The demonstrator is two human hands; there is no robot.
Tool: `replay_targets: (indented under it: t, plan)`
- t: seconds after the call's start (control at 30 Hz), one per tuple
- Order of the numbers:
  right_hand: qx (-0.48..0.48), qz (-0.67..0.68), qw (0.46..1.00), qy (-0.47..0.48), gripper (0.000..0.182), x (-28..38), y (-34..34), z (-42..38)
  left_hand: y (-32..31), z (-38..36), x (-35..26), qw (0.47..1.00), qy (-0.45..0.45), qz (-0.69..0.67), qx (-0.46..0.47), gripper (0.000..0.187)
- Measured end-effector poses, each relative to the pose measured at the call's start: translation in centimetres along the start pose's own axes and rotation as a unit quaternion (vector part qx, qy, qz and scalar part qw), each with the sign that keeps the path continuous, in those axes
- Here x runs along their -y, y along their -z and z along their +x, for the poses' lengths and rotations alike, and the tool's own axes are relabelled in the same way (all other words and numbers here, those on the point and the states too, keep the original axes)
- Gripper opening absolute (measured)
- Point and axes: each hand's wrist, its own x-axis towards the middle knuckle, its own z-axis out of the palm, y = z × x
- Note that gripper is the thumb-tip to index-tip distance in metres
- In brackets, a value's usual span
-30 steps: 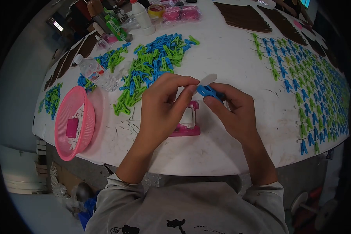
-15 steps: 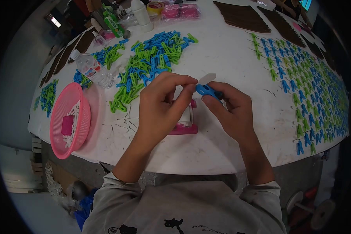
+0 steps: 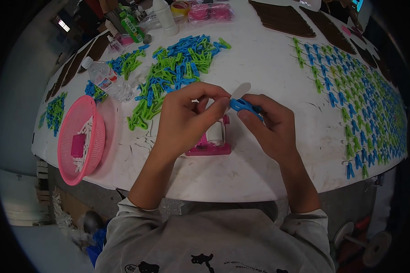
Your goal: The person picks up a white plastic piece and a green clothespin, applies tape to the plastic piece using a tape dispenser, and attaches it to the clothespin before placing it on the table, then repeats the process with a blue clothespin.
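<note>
Above the middle of the table, my right hand (image 3: 271, 125) grips a blue clothespin (image 3: 242, 107) between thumb and fingers. A thin white rounded piece (image 3: 241, 90) sticks up at the clothespin's left end. Its lower end meets the pinched fingertips of my left hand (image 3: 191, 113), which partly hide it. Both hands are close together, their fingertips almost touching at the clothespin. Below and behind my left hand stands a pink holder (image 3: 216, 149) with a white roll (image 3: 215, 133) in it, partly covered by the hand.
Blue and green clothespins lie in a loose heap (image 3: 182, 63); many more stand in rows (image 3: 360, 113) at right. A pink basket (image 3: 100, 132) with white sticks sits at left beside a water bottle (image 3: 109, 82). Brown toothed sheets (image 3: 282, 18) lie at the back.
My left hand has shifted slightly left and up, uncovering more of the pink holder. The white piece now stands more upright, and the clothespin has turned slightly in my right hand.
</note>
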Motion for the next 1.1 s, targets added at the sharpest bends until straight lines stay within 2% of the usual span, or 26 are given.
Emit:
replay_targets:
  t: [0.27,0.5,0.8,0.9,0.97,1.0,1.07,1.1]
  plan:
    - [-0.011,0.008,1.0,0.011,0.026,-0.2,-0.2,-0.1,-0.5,-0.1,0.0,0.999,0.014,-0.044,-0.02,0.014]
    - [0.01,0.0,1.0,0.011,0.025,-0.1,0.0,0.0,0.2,0.2,0.1,1.0,0.0,-0.014,0.0,0.016]
    - [0.012,0.021,0.998,-0.053,0.024,0.5,0.0,0.0,-0.1,0.1,0.2,1.0,-0.002,-0.006,0.007,0.015]
    - [0.017,-0.022,0.998,-0.055,0.023,0.9,0.0,0.0,-0.3,-0.1,0.8,1.0,-0.009,-0.02,-0.006,0.011]
    - [0.032,-0.07,0.996,-0.05,0.023,0.6,0.0,0.0,0.4,-0.4,1.8,0.997,-0.071,0.028,0.015,0.012]
    - [0.036,-0.1,0.994,-0.038,0.023,0.6,-0.1,0.1,0.9,-0.6,2.1,0.998,-0.068,0.014,0.004,0.012]
    - [0.056,-0.132,0.989,-0.04,0.023,0.9,-0.7,0.3,2.3,-1.3,2.6,0.991,-0.098,0.077,0.055,0.025]
    - [0.062,-0.153,0.986,-0.038,0.024,0.9,-1.1,0.3,3.1,-1.7,3.2,0.993,-0.09,0.066,0.044,0.025]
